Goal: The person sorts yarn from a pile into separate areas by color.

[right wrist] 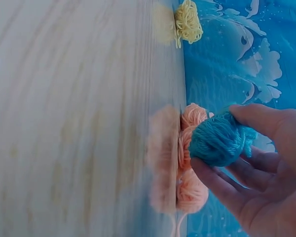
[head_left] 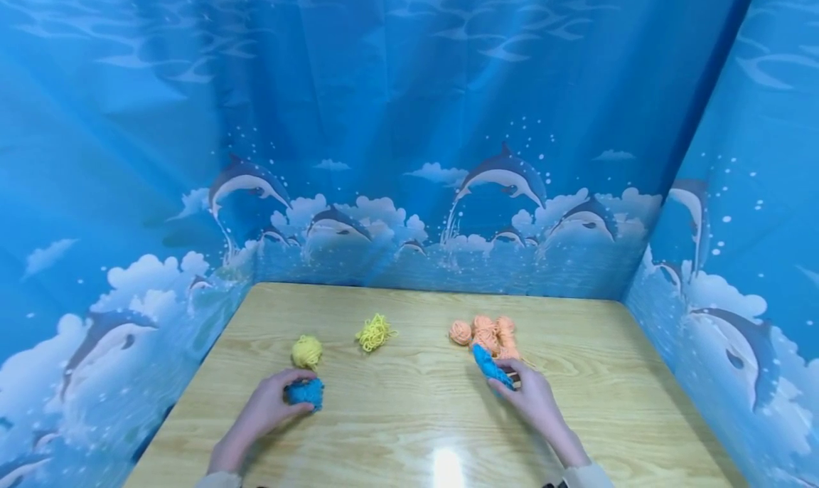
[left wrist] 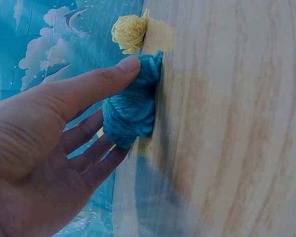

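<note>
At the left of the table, my left hand (head_left: 271,403) grips a blue ball of yarn (head_left: 305,393), thumb on one side and fingers on the other; in the left wrist view this yarn (left wrist: 130,106) is right at the tabletop. A round yellow yarn ball (head_left: 307,351) sits just beyond it. On the right side, my right hand (head_left: 527,394) holds a second, longer blue yarn bundle (head_left: 490,366) between thumb and fingers. In the right wrist view that bundle (right wrist: 219,140) overlaps a group of peach yarn balls (right wrist: 192,190) standing behind it.
A loose, tangled yellow yarn bundle (head_left: 375,332) lies near the middle back. Several peach yarn balls (head_left: 484,331) stand close together at the back right. The wooden table (head_left: 409,395) is bordered by a blue dolphin-print curtain (head_left: 397,154) behind and at both sides.
</note>
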`<action>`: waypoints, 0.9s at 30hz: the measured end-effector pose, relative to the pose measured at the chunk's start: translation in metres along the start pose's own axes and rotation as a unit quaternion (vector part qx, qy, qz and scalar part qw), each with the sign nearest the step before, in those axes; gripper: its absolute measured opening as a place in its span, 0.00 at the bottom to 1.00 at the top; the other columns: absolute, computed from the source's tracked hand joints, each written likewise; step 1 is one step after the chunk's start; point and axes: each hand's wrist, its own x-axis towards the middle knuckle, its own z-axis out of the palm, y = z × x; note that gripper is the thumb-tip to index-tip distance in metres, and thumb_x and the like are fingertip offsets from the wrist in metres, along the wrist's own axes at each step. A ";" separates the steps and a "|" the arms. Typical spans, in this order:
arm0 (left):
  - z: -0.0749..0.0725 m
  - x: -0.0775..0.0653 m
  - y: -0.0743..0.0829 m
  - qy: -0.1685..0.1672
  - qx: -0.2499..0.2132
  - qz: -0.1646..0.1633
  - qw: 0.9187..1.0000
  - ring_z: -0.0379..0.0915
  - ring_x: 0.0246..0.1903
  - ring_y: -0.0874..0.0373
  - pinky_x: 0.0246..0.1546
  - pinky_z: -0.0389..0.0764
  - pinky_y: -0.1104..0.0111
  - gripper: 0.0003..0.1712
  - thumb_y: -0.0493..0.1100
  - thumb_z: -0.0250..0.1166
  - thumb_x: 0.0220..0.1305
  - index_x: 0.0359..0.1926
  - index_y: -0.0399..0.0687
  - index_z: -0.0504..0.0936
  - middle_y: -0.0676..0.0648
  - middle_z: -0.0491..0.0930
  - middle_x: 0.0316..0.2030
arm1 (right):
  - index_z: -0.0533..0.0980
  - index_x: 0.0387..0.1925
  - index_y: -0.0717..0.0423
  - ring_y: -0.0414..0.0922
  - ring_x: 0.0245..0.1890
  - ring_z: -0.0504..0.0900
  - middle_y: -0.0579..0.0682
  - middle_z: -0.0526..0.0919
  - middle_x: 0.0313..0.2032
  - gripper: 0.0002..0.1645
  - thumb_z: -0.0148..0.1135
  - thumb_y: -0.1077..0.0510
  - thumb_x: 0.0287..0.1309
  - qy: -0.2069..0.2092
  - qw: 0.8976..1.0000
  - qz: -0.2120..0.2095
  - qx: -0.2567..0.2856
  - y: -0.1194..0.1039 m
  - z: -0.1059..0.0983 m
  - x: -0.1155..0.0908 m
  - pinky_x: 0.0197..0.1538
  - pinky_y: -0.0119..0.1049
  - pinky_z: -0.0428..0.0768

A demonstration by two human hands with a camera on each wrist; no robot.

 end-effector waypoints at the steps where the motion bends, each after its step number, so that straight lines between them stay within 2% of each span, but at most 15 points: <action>1: 0.000 0.000 0.000 -0.002 0.000 -0.001 1.000 0.77 0.57 0.38 0.59 0.76 0.43 0.29 0.41 0.81 0.48 0.53 0.48 0.85 0.40 0.83 0.55 | 0.83 0.50 0.56 0.46 0.40 0.86 0.50 0.88 0.43 0.21 0.76 0.55 0.55 -0.002 1.000 0.003 0.000 0.000 0.000 -0.001 0.41 0.34 0.85; 6: 0.000 0.000 0.000 -0.010 -0.005 -0.008 1.000 0.76 0.57 0.38 0.60 0.76 0.43 0.30 0.41 0.81 0.48 0.54 0.48 0.84 0.40 0.82 0.56 | 0.82 0.51 0.57 0.45 0.39 0.85 0.51 0.88 0.43 0.21 0.75 0.54 0.56 -0.013 1.000 0.015 -0.010 0.003 -0.003 -0.003 0.43 0.38 0.86; 18: 0.000 0.000 -0.003 -0.018 -0.004 0.006 1.000 0.77 0.56 0.37 0.59 0.76 0.42 0.31 0.41 0.81 0.49 0.56 0.47 0.83 0.39 0.82 0.55 | 0.82 0.50 0.61 0.47 0.36 0.86 0.52 0.87 0.41 0.23 0.75 0.52 0.57 -0.043 0.997 0.043 -0.045 0.008 -0.008 -0.006 0.41 0.45 0.86; 23: 0.002 0.001 -0.004 -0.022 -0.003 0.006 1.000 0.76 0.56 0.37 0.59 0.76 0.42 0.31 0.42 0.81 0.49 0.56 0.47 0.83 0.38 0.82 0.55 | 0.82 0.49 0.57 0.49 0.36 0.87 0.52 0.88 0.41 0.21 0.75 0.53 0.56 -0.043 0.997 0.048 -0.039 0.012 -0.007 -0.009 0.41 0.47 0.86; 27: 0.002 0.000 -0.004 -0.028 -0.012 -0.002 1.000 0.76 0.57 0.37 0.59 0.75 0.41 0.32 0.43 0.81 0.50 0.58 0.46 0.82 0.39 0.82 0.56 | 0.82 0.49 0.55 0.45 0.34 0.85 0.50 0.88 0.39 0.22 0.76 0.52 0.55 -0.046 0.997 0.049 -0.042 0.014 -0.006 -0.012 0.38 0.44 0.85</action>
